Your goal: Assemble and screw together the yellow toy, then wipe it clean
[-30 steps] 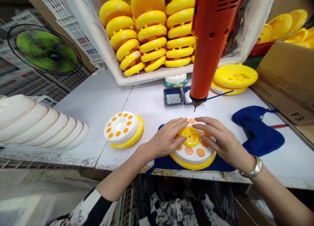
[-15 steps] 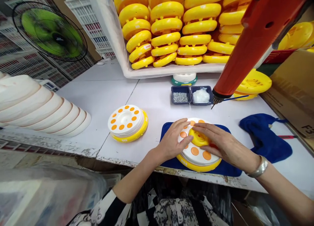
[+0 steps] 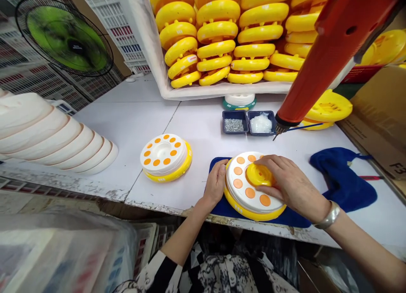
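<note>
A round white and yellow plastic piece (image 3: 244, 200) with orange dots lies on a blue cloth (image 3: 218, 211) at the table's front edge. My left hand (image 3: 216, 183) grips its left rim, fingers together along the side. In its middle sits a small yellow round knob (image 3: 258, 174). My right hand (image 3: 287, 183) is closed round that knob from the right, thumb at the near side and fingers over the far side. Part of the knob and the piece's right side are hidden by this hand. A similar dotted piece (image 3: 164, 155) lies to the left.
A red electric screwdriver (image 3: 312, 64) hangs above the right side, bit down. Behind are a tray of screws (image 3: 234, 124) and a tray of white grease-like stuff (image 3: 261, 123). Yellow rings (image 3: 218, 32) fill a crate. Stacked white parts (image 3: 63, 134) lie left; a crumpled blue cloth (image 3: 345, 178) right.
My left hand has moved from the top of the dotted piece to its left rim. My right hand has closed round the yellow knob.
</note>
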A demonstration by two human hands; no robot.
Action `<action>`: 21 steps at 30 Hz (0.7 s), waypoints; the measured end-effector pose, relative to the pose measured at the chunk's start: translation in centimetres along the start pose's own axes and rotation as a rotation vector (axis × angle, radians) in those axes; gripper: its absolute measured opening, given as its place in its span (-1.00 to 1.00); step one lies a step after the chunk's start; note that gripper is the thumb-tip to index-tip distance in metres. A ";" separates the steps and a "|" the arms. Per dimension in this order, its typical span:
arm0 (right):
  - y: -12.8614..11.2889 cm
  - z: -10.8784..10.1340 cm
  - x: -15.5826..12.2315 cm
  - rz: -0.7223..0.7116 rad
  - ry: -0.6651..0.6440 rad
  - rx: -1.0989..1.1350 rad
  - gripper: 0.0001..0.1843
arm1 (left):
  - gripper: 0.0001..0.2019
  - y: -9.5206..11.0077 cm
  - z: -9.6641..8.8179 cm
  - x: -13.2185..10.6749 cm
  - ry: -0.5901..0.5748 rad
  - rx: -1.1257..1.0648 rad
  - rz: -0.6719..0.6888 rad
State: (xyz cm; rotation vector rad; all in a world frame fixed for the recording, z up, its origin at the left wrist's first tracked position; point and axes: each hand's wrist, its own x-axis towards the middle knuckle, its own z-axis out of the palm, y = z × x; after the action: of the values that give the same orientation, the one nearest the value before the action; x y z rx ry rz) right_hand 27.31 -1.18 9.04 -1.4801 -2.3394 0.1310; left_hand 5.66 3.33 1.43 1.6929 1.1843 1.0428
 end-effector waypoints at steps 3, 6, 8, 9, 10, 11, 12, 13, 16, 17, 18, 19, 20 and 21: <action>0.4 -0.1 -0.3 -0.035 -0.013 0.035 -0.47 | -0.58 -0.1 0.1 -0.2 0.012 0.000 0.000; 0.8 -0.1 -0.2 -0.074 -0.038 0.047 -0.47 | -0.58 -0.1 0.0 -0.2 0.009 -0.002 0.009; 0.9 -0.3 0.0 -0.096 -0.057 0.046 -0.46 | -0.58 -0.1 0.0 -0.2 0.007 -0.002 0.014; 1.0 -0.4 0.0 -0.104 -0.064 0.046 -0.45 | -0.58 -0.1 0.0 -0.3 0.008 -0.002 0.015; 1.1 -0.6 0.1 -0.111 -0.068 0.052 -0.43 | -0.58 -0.1 0.0 -0.3 0.008 -0.002 0.015; 1.2 -0.8 0.1 -0.114 -0.070 0.063 -0.41 | -0.59 -0.1 0.0 -0.3 0.008 -0.003 0.014; 1.4 -1.1 0.1 -0.117 -0.070 0.080 -0.40 | -0.59 -0.1 0.0 -0.3 0.008 -0.004 0.014; 1.5 -1.3 0.2 -0.123 -0.072 0.101 -0.40 | -0.59 -0.1 0.0 -0.3 0.007 -0.005 0.013; 2.1 -1.7 0.1 -0.167 -0.112 0.156 -0.46 | -0.59 -0.1 0.0 -0.3 0.006 -0.008 0.011; 2.2 -1.6 0.0 -0.183 -0.124 0.162 -0.48 | -0.59 -0.1 0.0 -0.3 0.006 -0.010 0.010; 2.3 -1.4 -0.1 -0.194 -0.130 0.160 -0.50 | -0.59 -0.1 0.0 -0.3 0.007 -0.011 0.009; 2.2 -1.1 -0.2 -0.196 -0.126 0.151 -0.52 | -0.59 -0.2 0.0 -0.3 0.009 -0.013 0.009; 2.1 -0.8 -0.3 -0.190 -0.109 0.136 -0.54 | -0.60 -0.2 0.0 -0.3 0.012 -0.015 0.009; 1.8 -0.5 -0.3 -0.177 -0.081 0.118 -0.56 | -0.60 -0.2 0.1 -0.3 0.015 -0.018 0.009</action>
State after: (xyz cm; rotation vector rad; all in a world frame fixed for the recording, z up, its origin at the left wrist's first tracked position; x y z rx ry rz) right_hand 29.19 -0.72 8.90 -1.2279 -2.4680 0.2826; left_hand 5.61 3.04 1.15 1.6810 1.1747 1.0700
